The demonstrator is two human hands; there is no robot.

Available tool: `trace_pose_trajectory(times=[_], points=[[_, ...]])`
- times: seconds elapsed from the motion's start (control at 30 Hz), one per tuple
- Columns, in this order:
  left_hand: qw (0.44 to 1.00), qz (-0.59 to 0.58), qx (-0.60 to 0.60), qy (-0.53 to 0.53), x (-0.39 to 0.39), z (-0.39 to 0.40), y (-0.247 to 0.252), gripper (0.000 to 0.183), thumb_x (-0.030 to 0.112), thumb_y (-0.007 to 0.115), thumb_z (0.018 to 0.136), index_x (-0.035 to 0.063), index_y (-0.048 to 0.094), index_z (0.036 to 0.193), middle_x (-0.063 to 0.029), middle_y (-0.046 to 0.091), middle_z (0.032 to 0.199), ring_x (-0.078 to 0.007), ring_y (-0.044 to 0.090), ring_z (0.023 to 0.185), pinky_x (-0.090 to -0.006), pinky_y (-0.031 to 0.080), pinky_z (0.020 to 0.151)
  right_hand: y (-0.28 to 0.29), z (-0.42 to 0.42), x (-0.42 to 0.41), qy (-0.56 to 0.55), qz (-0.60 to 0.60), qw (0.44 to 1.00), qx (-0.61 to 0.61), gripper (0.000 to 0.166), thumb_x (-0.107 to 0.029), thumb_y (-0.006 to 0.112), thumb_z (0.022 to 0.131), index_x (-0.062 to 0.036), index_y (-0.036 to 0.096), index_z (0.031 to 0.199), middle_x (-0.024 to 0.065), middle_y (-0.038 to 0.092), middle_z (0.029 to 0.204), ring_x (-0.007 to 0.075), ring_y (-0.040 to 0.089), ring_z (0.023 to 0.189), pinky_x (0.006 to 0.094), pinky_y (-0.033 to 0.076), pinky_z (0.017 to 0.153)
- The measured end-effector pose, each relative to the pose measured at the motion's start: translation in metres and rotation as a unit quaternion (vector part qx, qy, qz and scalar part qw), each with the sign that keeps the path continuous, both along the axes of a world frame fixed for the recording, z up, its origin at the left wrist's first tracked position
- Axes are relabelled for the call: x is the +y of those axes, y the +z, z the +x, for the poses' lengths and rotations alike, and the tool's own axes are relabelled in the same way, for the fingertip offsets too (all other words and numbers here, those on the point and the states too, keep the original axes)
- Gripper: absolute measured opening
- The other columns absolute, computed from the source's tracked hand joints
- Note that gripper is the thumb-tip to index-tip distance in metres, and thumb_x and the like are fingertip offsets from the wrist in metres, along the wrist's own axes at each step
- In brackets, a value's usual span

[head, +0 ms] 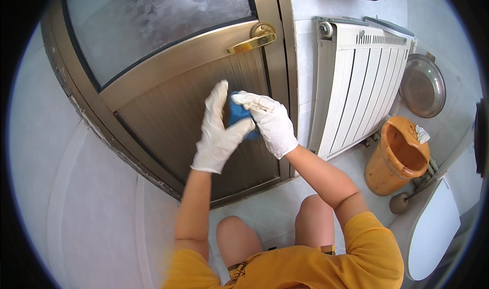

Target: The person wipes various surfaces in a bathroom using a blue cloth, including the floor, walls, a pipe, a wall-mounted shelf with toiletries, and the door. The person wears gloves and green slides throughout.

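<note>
Both my hands wear white gloves and are raised before the ribbed lower panel of a brown metal-framed door (172,113). A blue cloth (237,112) hangs between them, slightly blurred. My right hand (273,122) has its fingers bent over the cloth's upper edge and grips it. My left hand (219,132) is beside the cloth, fingers pointing up and thumb spread toward the right hand. The thumb overlaps the cloth in view; whether it presses on it I cannot tell. Above the hands is the door's brass-coloured lever handle (252,42).
Right of the door stands a white radiator (359,94), with a round metal basin (424,86) behind it. A wooden bucket (397,157) is on the tiled floor, near a toilet with a white lid (433,231). A tiled wall (95,197) borders the left side.
</note>
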State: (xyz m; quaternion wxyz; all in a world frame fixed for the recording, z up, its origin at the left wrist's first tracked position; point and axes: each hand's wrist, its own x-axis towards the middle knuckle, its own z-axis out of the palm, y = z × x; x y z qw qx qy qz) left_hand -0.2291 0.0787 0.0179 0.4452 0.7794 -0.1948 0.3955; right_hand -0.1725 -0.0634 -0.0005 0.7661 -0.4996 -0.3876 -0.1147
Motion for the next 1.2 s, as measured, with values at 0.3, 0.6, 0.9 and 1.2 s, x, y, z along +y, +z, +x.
trace_pose_trajectory(times=[0.3,0.6,0.9,1.2], points=[[0.904,-0.426,0.037,-0.022,-0.001,0.007,-0.025,0.052,0.006,0.057,0.102,0.0095,0.041,0.151,-0.0084,0.059,0.124,-0.015,0.064,0.098,-0.0317,0.058,0.078,0.152,0.087,-0.03,-0.613,-0.137,0.587,-0.512,0.019,-0.017,0.061,0.096,-0.0069,0.064,0.112,0.0119,0.072,0.096,0.0289,0.072,0.085,0.0374,0.058,0.071],[0.862,0.303,-0.118,0.388,0.014,0.079,-0.001,0.068,0.011,0.071,0.083,0.0096,0.049,0.148,-0.0243,0.042,0.149,-0.0515,0.037,0.137,-0.058,0.028,0.119,0.183,0.107,0.005,-0.287,-0.363,0.835,-0.297,0.031,-0.025,0.056,0.1,-0.0078,0.061,0.125,0.0155,0.073,0.097,0.0346,0.07,0.092,0.037,0.057,0.079],[0.856,0.386,-0.013,0.344,0.027,0.069,-0.143,0.064,0.01,0.064,0.087,0.0218,0.052,0.149,-0.0056,0.06,0.14,-0.0439,0.056,0.123,-0.0438,0.055,0.099,0.181,0.131,0.007,-0.302,-0.337,0.829,-0.329,0.056,-0.052,0.036,0.106,-0.0102,0.073,0.116,0.0136,0.074,0.105,0.0302,0.068,0.102,0.0397,0.051,0.092],[0.835,0.318,-0.277,0.353,0.041,0.075,0.065,0.06,-0.009,0.06,0.081,0.005,0.059,0.139,-0.0238,0.054,0.14,-0.0471,0.048,0.131,-0.0515,0.04,0.112,0.18,0.129,-0.004,-0.066,-0.203,0.969,-0.124,0.086,-0.075,0.034,0.098,-0.0018,0.077,0.086,0.0111,0.065,0.074,0.0209,0.059,0.073,0.0331,0.048,0.077]])
